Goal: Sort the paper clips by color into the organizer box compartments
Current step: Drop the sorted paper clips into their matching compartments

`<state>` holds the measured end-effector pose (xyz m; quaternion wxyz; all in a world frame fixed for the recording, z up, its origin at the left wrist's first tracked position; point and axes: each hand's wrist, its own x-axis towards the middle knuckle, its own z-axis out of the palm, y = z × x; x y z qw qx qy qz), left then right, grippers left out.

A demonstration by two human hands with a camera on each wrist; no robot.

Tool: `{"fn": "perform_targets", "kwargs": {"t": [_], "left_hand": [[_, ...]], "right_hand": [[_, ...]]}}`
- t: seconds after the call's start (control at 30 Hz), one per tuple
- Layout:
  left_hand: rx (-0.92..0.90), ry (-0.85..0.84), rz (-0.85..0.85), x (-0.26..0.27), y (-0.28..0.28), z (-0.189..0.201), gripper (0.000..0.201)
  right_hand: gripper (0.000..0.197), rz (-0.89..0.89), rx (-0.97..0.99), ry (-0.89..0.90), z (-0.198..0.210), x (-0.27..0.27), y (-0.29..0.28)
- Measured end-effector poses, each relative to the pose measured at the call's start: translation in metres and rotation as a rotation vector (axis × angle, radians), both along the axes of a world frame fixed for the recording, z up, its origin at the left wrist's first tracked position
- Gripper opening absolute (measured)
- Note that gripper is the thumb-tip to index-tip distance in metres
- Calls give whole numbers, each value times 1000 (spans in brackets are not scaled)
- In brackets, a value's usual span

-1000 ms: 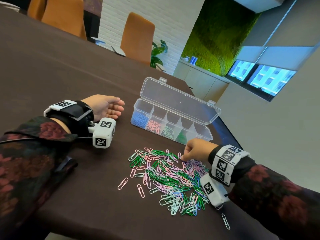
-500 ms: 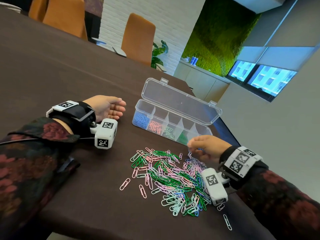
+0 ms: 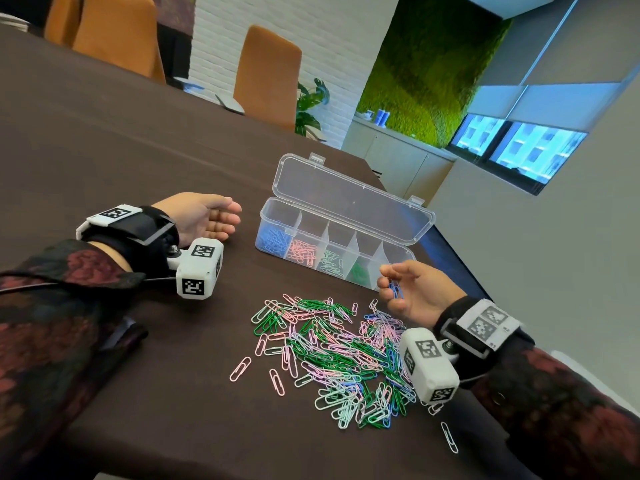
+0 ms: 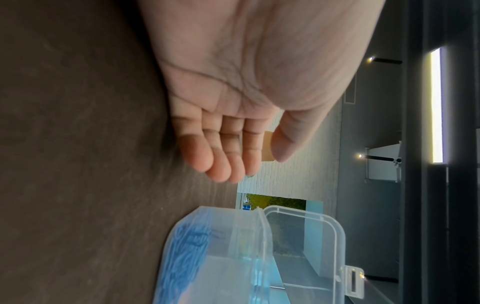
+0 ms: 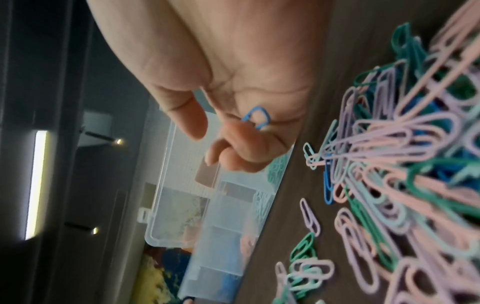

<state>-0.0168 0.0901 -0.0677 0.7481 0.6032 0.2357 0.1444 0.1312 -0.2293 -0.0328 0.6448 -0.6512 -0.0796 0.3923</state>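
Right hand (image 3: 412, 292) has lifted off the pile since the earlier frame, now pinching a blue clip (image 3: 396, 290).

Near edge of the table (image 3: 121, 150): one pale clip (image 3: 449, 437) lies alone, long axis running toward and away from the person. Past it, the pile of clips (image 3: 332, 355), pink, green, mint, lilac and blue, pointing all ways. Just above the pile's far right corner the right hand hangs palm-up, thumb and curled fingers holding the blue clip roughly upright, lower end toward the table. Behind it the clear box (image 3: 313, 221), lid open and tipped back, long axis running left to right; blue, pink, mint and green clips fill the compartments from the left, rightmost contents unclear. Left hand (image 3: 204, 216) rests on the table just left of the box, fingers loose, holding nothing.
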Motion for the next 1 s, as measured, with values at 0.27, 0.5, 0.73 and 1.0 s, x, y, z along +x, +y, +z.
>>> {"fn": "perform_targets", "kwargs": {"t": [0.27, 0.5, 0.73, 1.0], "left_hand": [[-9, -14, -2, 0, 1, -1, 23], [-17, -8, -1, 0, 0, 0, 23], [-7, -8, 0, -1, -3, 2, 23], [-16, -13, 8, -3, -3, 3, 22]], "right_hand": [[19, 727, -1130, -1101, 8, -9, 23], [26, 439, -669, -688, 5, -2, 12], [32, 13, 160, 44, 9, -15, 14], [31, -173, 356, 238, 39, -44, 98]]}}
